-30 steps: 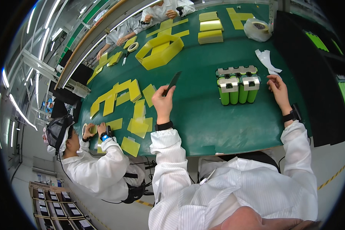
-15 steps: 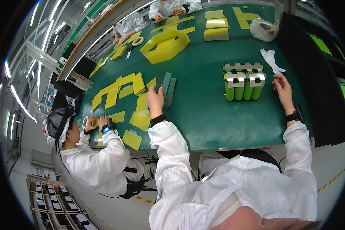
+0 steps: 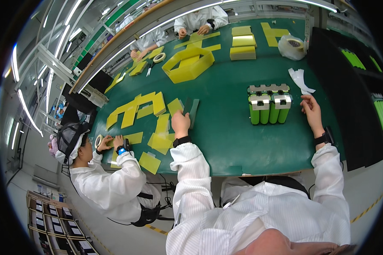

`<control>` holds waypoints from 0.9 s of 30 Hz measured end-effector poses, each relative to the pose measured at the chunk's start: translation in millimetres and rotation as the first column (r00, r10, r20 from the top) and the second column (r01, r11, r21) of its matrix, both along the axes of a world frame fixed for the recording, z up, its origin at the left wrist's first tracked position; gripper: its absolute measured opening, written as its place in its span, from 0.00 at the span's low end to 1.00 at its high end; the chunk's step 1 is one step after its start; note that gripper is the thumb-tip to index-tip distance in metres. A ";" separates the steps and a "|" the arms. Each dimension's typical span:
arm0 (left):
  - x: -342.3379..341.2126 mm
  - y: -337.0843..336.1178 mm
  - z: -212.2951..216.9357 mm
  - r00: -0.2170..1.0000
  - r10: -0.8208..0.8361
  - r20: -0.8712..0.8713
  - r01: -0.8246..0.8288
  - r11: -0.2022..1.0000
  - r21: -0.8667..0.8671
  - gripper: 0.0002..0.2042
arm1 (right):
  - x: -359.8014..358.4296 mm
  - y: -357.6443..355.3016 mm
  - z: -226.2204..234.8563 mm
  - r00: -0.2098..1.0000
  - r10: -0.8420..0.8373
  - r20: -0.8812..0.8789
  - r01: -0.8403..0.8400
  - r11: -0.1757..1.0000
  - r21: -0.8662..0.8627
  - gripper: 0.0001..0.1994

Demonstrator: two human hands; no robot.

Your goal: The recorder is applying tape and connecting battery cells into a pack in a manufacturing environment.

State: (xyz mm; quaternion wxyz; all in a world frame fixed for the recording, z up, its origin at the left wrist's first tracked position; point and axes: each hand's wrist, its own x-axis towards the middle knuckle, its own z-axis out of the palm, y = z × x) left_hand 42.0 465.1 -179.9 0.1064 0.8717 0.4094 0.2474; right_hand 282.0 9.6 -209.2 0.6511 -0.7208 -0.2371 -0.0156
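Observation:
My left hand [image 3: 181, 124] is closed around the lower end of a dark green strip [image 3: 187, 106], its fingers partly hidden from view. Against it on the table lies another green strip [image 3: 194, 114]. My right hand [image 3: 312, 111] is on the other side, fingers loosely bent and apart, with nothing visible in them. Just beyond its fingertips is a crumpled white paper strip [image 3: 301, 80]. Between my hands, nearer the right one, stands a block of green cylindrical battery cells [image 3: 269, 114] with silvery metal plates on top.
Yellow sheets [image 3: 156, 104] lie left of my left hand. A co-worker [image 3: 108, 178] handles pieces at the left edge; others work across the table. Farther back are a yellow folded frame [image 3: 188, 68], stacked yellow sheets [image 3: 242, 52] and a bagged tape roll [image 3: 292, 46]. Black shelving [image 3: 332, 72] borders the right.
My left hand has come nearer and slightly right, bringing its dark strip against the other strips. My right hand stays beside the white paper strip. The whole view has shifted slightly downward.

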 end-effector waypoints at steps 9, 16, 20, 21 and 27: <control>-17.1 -76.7 66.3 0.916 -0.260 0.305 0.228 0.964 0.136 0.10 | -48.8 0.8 46.1 0.889 -0.234 0.394 0.204 0.972 0.117 0.11; -19.3 -223.4 109.9 0.328 -0.944 -0.030 0.922 0.327 -0.208 0.05 | -159.6 5.5 111.8 0.688 0.311 0.655 -0.239 0.950 -0.200 0.30; 5.8 -267.9 113.1 0.108 -0.991 -0.072 0.947 0.125 -0.297 0.06 | -163.8 -22.9 91.4 0.717 0.397 0.573 -0.167 0.896 -0.412 0.14; 17.3 -273.5 107.3 0.111 -0.994 -0.014 0.914 0.108 -0.392 0.06 | -158.9 -29.8 87.6 0.789 0.362 0.497 -0.196 0.914 -0.355 0.12; 63.1 -284.7 61.6 0.188 -0.980 0.072 0.975 0.177 -0.135 0.12 | -118.1 -93.2 55.6 0.992 0.085 0.088 -0.067 0.980 -0.190 0.09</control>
